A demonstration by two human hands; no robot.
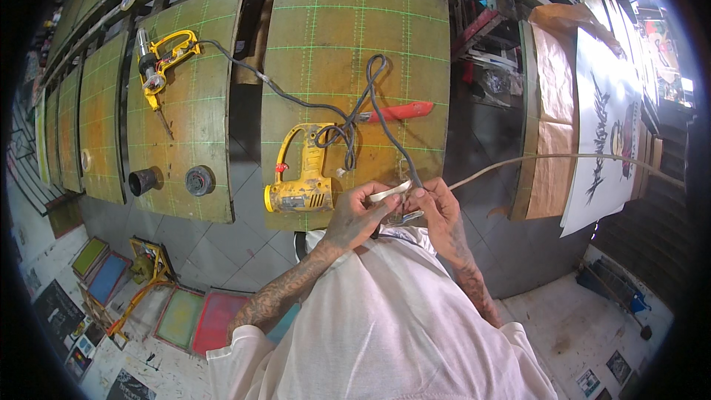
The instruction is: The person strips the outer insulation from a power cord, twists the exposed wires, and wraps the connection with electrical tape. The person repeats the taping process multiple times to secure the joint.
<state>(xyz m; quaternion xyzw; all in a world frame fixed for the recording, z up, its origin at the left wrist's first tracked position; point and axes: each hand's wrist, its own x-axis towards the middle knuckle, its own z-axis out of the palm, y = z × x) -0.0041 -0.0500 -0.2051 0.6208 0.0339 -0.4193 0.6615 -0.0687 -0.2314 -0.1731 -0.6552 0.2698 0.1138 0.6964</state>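
In front of my waist my two hands meet at a dark power cord [400,150]. My left hand [358,216] pinches a white strip [389,192] that looks like tape. The fingers of my right hand [438,216] are closed on the cord's end, where a beige cable [533,156] also runs in from the right. Just left of them a yellow power tool housing [307,178] lies on the board, with the cord looped by its handle. Beyond it is a red-handled tool [398,112]. How the cord ends meet is hidden by my fingers.
An opened yellow power tool [157,68] with bare metal parts lies on the left board [192,115], joined to the cord. A black cup [143,181] and a round dark part [198,181] stand nearer. Brown paper [554,111] and a printed white sheet [598,126] are at right.
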